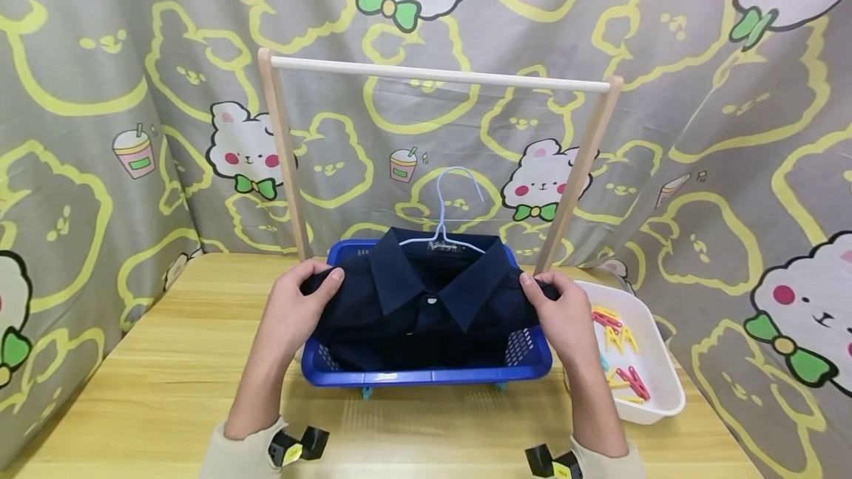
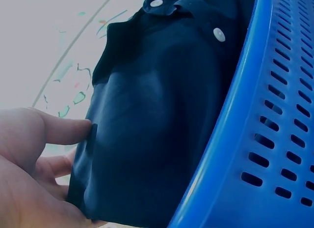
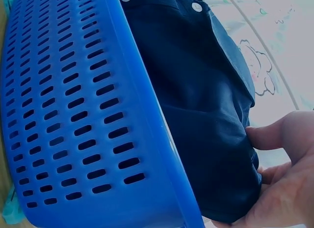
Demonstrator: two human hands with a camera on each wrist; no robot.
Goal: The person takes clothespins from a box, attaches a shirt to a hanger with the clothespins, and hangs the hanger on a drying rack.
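A dark navy collared shirt (image 1: pixel 426 309) hangs on a pale lilac wire hanger (image 1: pixel 442 205), whose hook stands up above the collar. The shirt's lower part lies inside a blue perforated basket (image 1: pixel 426 375). My left hand (image 1: pixel 299 305) pinches the shirt's left shoulder between thumb and fingers; the left wrist view shows the thumb on the cloth's edge. At the opposite shoulder, my right hand (image 1: pixel 562 309) pinches the fabric in the same way, also seen in the right wrist view. White buttons (image 2: pixel 219 35) show on the shirt front.
Behind the basket stands a wooden rack with a white crossbar (image 1: pixel 439 74). To the right, a white tray (image 1: pixel 665 383) holds several red, yellow and teal clothespins (image 1: pixel 632 383). Everything stands on a wood-grain table (image 1: pixel 166 390), with a patterned curtain (image 1: pixel 426 124) around it.
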